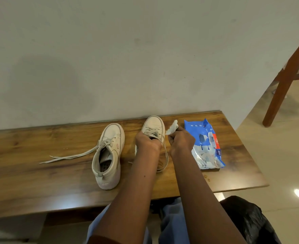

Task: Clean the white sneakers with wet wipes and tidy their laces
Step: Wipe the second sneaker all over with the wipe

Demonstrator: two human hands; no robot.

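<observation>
Two white sneakers stand on a wooden table [39, 173], toes toward the wall. The left sneaker [109, 155] stands alone, its untied laces [69, 156] trailing left across the wood. My left hand [146, 140] grips the right sneaker [154, 125] at its opening, covering the rear half. My right hand [180, 140] pinches a crumpled white wet wipe [172, 127] against that shoe's right side. A loose lace [166, 155] of the right sneaker loops down between my forearms.
A blue and white wet wipe pack [205, 145] lies on the table just right of my right hand. A grey wall backs the table. A wooden chair leg [282, 88] stands on the tiled floor at right, a black bag [247, 219] below the table's right corner.
</observation>
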